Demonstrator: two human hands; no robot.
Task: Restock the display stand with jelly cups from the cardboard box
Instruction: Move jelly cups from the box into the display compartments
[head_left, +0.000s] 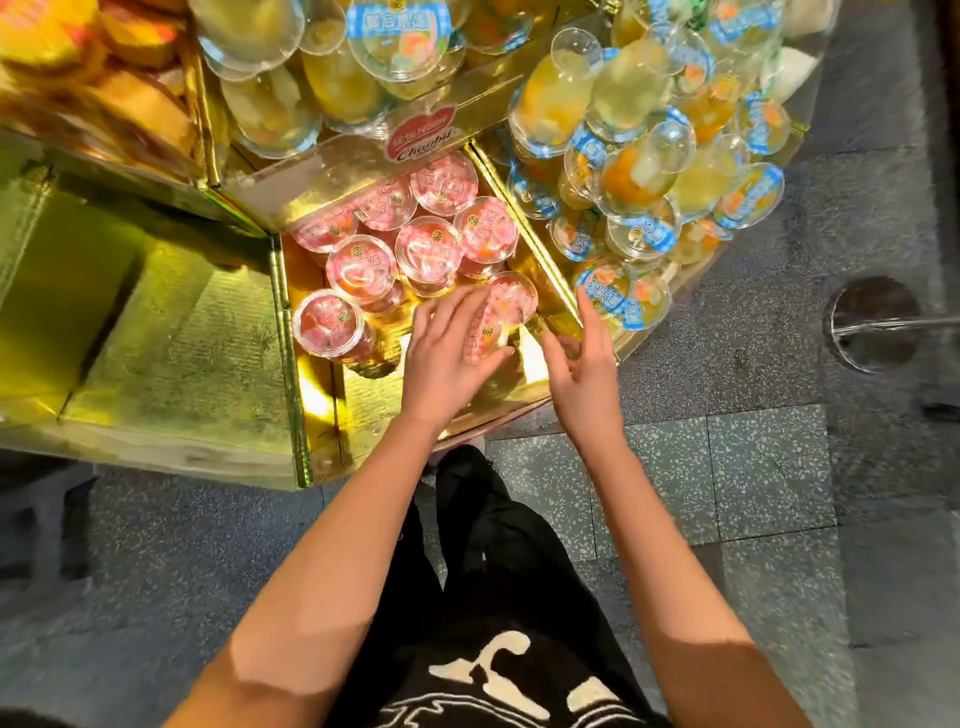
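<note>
Floor: speckled grey terrazzo tiles (727, 493) run under a gold foil display stand (156, 332), seen from above.
Stock in place: pink-lidded jelly cups (428, 252) stand upright and touching at the back of the middle compartment. Bare gold shows at the front, where the hands are.
Neighbours: blue-lidded cups (644, 228) are heaped in the compartment to the right, beyond a gold divider (530, 244).
Cardboard box: not in view.
Left hand: the left hand (449, 356) has its fingers curled over the held cup (491, 325) and its thumb beneath. The cup is tipped on its side near the divider.
Right hand: the right hand (584, 369) is loosely spread beside the divider with the forefinger pointing up along it. Nothing shows in it.
Step in hand: probably setting this cup into the front gap.
Doing it well: the person should turn the cup upright, lid facing up like the others, before letting go. The base should sit flat against the nearest standing cup so the row stays tight.
Right hand's use: it could steady the divider or the neighbouring cups.
Risk: a cup released while tilted may roll on the foil and knock the row.
</note>
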